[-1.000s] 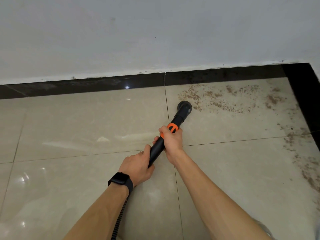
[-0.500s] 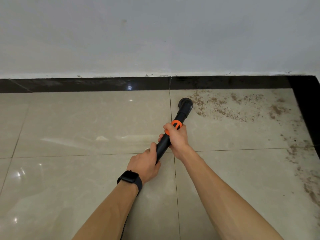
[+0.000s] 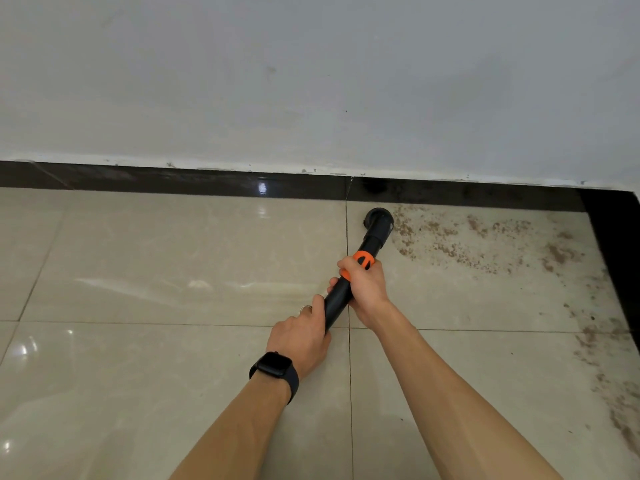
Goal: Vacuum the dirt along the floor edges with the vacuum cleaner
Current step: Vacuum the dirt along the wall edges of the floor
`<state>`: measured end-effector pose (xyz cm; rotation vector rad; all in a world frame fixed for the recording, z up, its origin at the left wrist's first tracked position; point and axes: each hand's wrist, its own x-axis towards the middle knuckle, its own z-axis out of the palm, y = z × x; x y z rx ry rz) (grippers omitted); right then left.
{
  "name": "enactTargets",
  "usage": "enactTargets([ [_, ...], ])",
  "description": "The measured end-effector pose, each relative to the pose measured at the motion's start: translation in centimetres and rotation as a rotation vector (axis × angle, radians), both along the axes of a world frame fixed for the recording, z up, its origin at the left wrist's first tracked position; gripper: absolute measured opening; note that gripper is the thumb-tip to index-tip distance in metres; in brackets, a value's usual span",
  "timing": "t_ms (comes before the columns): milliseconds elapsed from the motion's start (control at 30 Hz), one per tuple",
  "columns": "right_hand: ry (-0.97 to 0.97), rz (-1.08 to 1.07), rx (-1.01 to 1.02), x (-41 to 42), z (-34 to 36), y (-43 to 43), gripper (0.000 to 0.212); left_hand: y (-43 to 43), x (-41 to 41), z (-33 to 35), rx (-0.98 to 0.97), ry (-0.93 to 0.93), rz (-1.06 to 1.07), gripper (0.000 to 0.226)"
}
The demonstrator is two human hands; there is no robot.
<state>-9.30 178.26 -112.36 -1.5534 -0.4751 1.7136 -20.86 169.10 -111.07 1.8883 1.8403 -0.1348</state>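
Observation:
A black vacuum tube (image 3: 372, 242) with an orange ring (image 3: 362, 258) slants across the beige floor tiles. Its round nozzle (image 3: 378, 218) sits on the floor close to the dark skirting, at the left end of a patch of brown dirt (image 3: 460, 240). My right hand (image 3: 365, 284) grips the tube just below the orange ring. My left hand (image 3: 299, 336), with a black watch on its wrist, grips the tube lower down. More dirt (image 3: 606, 368) runs along the right edge of the floor.
A white wall (image 3: 311, 81) rises behind a dark glossy skirting (image 3: 207, 183). A second dark skirting (image 3: 620, 265) runs down the right side and meets the first in a corner. Glossy beige tiles (image 3: 138, 271) stretch to the left.
The nozzle has moved forward, from the open tile to right beside the skirting. Both hands have followed it forward with the same grip on the tube.

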Motion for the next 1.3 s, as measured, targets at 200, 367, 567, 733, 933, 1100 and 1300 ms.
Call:
enactTargets([
  [200,-0.003,0.013,0.003,0.5,0.1,1.5,0.032,1.3,0.6,-0.2,0.025,0.048,-0.004,0.03],
  [367,0.013,0.014,0.011,1.4,0.0,2.3,0.026,2.1,1.0,-0.5,0.053,0.091,-0.044,0.03],
  [567,0.011,-0.018,-0.001,1.0,-0.3,2.7,0.033,2.6,0.6,-0.5,0.045,0.07,-0.051,0.032],
  [733,-0.028,0.018,-0.008,-1.3,0.1,2.7,0.042,2.2,-1.4,-0.5,0.024,-0.006,0.026,0.031],
  [933,-0.065,0.136,-0.049,-4.9,0.8,0.8,0.044,0.2,-5.3,-0.1,-0.007,-0.068,0.037,0.033],
  [1100,-0.09,0.068,-0.07,-4.8,0.8,-1.9,0.039,-1.1,-5.9,0.4,-0.032,-0.019,-0.054,0.038],
  [1300,-0.111,-0.183,-0.094,-1.7,0.6,-7.6,0.036,-3.4,-4.3,0.3,-0.092,-0.016,-0.284,0.039],
])
